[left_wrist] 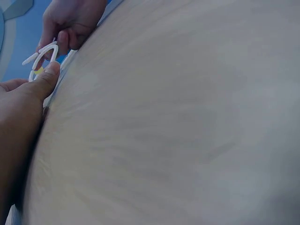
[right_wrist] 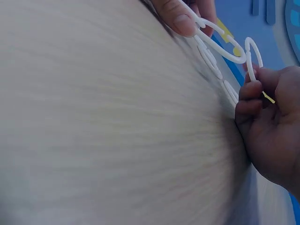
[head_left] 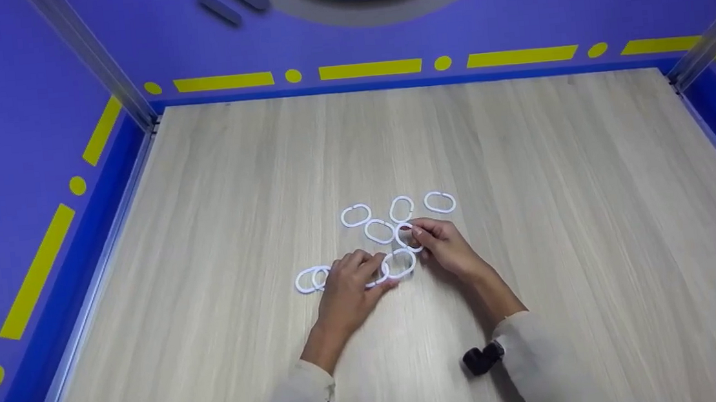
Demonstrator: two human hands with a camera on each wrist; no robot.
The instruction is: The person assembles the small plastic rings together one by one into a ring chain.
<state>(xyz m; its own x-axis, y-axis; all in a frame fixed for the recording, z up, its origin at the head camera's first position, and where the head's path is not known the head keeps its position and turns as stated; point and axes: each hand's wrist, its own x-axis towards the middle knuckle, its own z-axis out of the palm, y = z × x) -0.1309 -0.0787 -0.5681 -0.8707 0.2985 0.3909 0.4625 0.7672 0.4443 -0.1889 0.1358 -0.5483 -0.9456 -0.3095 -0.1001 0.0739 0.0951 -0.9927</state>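
My left hand [head_left: 348, 292] grips a short chain of white oval plastic links. The chain's far-left links [head_left: 298, 282] lie on the table beyond that hand, and its end link [head_left: 413, 263] sticks out to the right past the thumb. My right hand [head_left: 445, 245] pinches a single white oval link [right_wrist: 249, 63] between thumb and fingers. In the right wrist view this link meets the end link [right_wrist: 220, 48] at its edge; I cannot tell whether the two are hooked together. Fingers of the left hand hide the chain's middle.
Several loose white links lie just beyond the hands: one at left [head_left: 343, 218], one nearer [head_left: 367, 232], one upright-lying oval [head_left: 391, 211] and one at right [head_left: 426, 203]. Blue panels [head_left: 370, 44] with yellow marks border the wood-grain table [head_left: 557, 177].
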